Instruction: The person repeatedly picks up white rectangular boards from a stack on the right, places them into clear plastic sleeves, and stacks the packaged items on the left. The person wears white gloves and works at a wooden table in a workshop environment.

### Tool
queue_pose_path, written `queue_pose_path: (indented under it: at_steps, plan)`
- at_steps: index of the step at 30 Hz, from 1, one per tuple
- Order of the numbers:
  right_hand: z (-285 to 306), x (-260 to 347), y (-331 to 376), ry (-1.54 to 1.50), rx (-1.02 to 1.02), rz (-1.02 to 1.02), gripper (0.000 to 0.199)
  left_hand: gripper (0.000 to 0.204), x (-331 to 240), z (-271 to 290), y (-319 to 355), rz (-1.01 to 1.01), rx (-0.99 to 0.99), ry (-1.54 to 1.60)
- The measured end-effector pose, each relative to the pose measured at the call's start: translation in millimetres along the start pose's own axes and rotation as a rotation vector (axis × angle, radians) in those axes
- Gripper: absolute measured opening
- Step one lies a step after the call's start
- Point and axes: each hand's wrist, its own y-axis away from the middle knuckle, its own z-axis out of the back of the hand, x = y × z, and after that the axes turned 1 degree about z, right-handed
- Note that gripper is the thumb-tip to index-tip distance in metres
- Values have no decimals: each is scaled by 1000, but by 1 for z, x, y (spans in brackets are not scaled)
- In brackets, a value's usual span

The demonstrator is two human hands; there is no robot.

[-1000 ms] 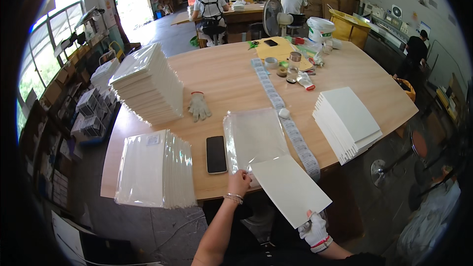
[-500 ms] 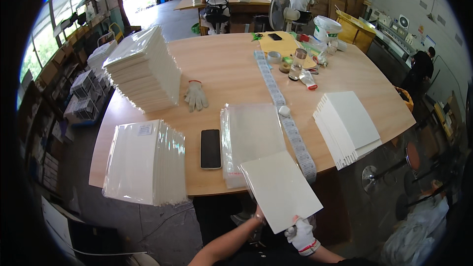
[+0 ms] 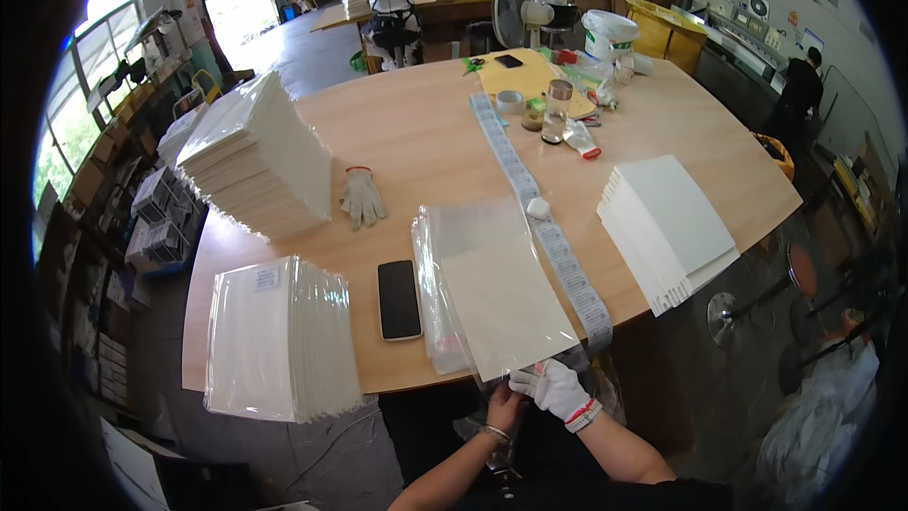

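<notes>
A cream-white flat board (image 3: 506, 298) lies over the stack of clear plastic sleeves (image 3: 435, 289) at the table's near edge. Clear film shows around the board's near end and hangs past the edge. My bare left hand (image 3: 504, 407) is closed at that end, pinching the film, its fingertips partly hidden. Beside it, my right hand (image 3: 556, 390), in a white glove with red trim, has its fingers bent over the film by the board's near edge. Whether the board is fully inside a sleeve I cannot tell.
Left stand wrapped board stacks (image 3: 255, 336) (image 3: 260, 161), a phone (image 3: 399, 298) and a loose glove (image 3: 361, 197). A label strip (image 3: 572, 274) with a white lump (image 3: 538, 208) runs along the right, near bare white boards (image 3: 667, 227). Farther back stands a bottle (image 3: 556, 112). Other people work beyond.
The board has moved forward and left, from over my lap onto the sleeve stack. My right hand has shifted up beside my left hand, which now shows at the near end.
</notes>
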Motion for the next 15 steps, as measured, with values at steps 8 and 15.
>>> queue_pose_path:
  at_steps: [8, 15]
  plan:
    - [-50, 5, 49, 1240, -104, 5, 13, 33, -33, 55, 25, 156, -87, 64]
    - [-82, -41, 16, 2074, 198, 619, 11, 29, -22, 60, 28, 190, -141, 23]
